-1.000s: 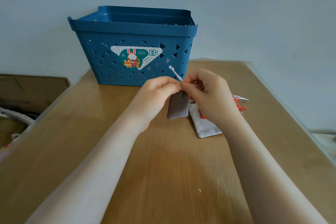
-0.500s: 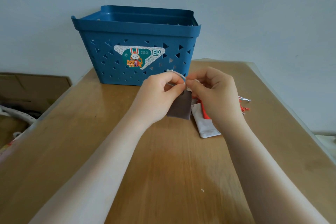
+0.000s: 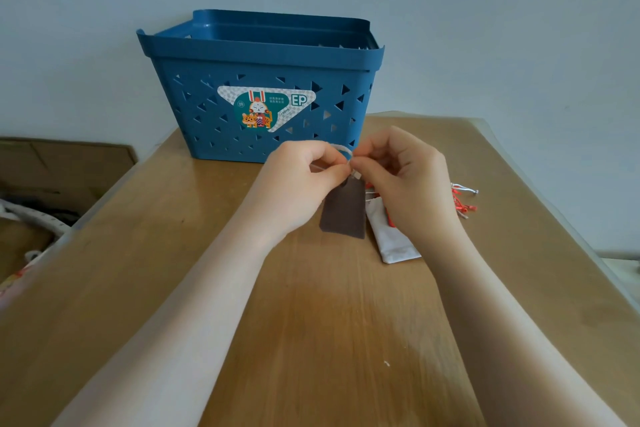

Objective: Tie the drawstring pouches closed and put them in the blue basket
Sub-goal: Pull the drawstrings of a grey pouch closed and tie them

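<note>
A small dark brown pouch (image 3: 344,210) hangs by its white drawstring (image 3: 343,150) just above the wooden table (image 3: 311,305). My left hand (image 3: 304,180) and my right hand (image 3: 405,180) both pinch that string at the pouch's mouth, fingertips nearly touching. A white pouch (image 3: 393,239) with red cord lies on the table under my right hand, partly hidden. More red and white cord ends (image 3: 462,199) stick out to the right of my right hand. The blue basket (image 3: 263,87) stands behind my hands against the wall, its inside mostly hidden.
The table's right edge (image 3: 554,218) runs close to the cord ends. To the left, below table level, lie a cardboard box (image 3: 62,163) and some clutter. A pale wall rises behind the basket.
The white string's loose end, which stuck up a second ago, is now drawn into a small loop between my fingertips. The brown pouch still hangs there.
</note>
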`<state>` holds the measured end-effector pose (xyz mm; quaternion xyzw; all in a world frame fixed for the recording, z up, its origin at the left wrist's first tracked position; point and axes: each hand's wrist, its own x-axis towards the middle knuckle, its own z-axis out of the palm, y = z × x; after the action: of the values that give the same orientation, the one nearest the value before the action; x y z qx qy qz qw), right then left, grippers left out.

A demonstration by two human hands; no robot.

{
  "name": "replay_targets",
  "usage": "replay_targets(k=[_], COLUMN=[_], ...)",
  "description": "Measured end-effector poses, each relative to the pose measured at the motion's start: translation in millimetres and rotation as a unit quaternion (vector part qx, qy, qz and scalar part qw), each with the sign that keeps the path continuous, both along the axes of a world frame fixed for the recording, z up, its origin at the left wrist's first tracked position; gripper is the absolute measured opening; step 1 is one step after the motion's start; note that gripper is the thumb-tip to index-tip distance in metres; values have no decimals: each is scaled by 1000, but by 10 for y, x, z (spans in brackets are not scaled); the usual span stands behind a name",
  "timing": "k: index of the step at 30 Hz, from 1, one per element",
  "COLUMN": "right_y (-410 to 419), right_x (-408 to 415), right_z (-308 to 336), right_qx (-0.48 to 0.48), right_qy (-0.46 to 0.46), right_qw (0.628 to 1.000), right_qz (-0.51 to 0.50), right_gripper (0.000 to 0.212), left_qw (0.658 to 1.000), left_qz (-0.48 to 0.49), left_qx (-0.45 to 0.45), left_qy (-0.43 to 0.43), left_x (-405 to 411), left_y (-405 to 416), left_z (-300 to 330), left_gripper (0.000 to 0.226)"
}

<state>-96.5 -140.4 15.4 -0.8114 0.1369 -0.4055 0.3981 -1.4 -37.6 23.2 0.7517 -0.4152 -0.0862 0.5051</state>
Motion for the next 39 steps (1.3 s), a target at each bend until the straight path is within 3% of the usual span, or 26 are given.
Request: replay_targets(k=[5,12,15,21,26,29,33,39], right_y=[41,65,81,66,22,-7,-13,4], right_x=[-8,8,-13,-153,-114,-111,-108,-63], right_z=[21,70,120,262,219,199,179,135], right_qx=[-9,-115,-123,149,218,256,314,362], right_qy=[34,100,146,137,96,57,27,29], right_qw=[999,985,980,977,968,960,942,923], right_qz=[-5,-80,-56,64,84,99,116,127], right_gripper=[16,11,14,24,24,23,20,18], left_qw=[996,990,982,972,952,954,959,950], left_qz=[16,34,39,54,70,60,53,93], left_qx=[30,-30,-85,-182,-214,-218,-221,-218], left_qy=[-76,-131,-164,-139,-208,-197,-170,-202], left_x=[-8,-56,-58,-100,-116,-149,-160,-162], left_y=[30,-17,-17,-70,-96,-100,-131,-179], left_z=[44,21,13,-60,-120,-113,-130,-228], left_gripper=[8,7,7,1,14,23,19,11])
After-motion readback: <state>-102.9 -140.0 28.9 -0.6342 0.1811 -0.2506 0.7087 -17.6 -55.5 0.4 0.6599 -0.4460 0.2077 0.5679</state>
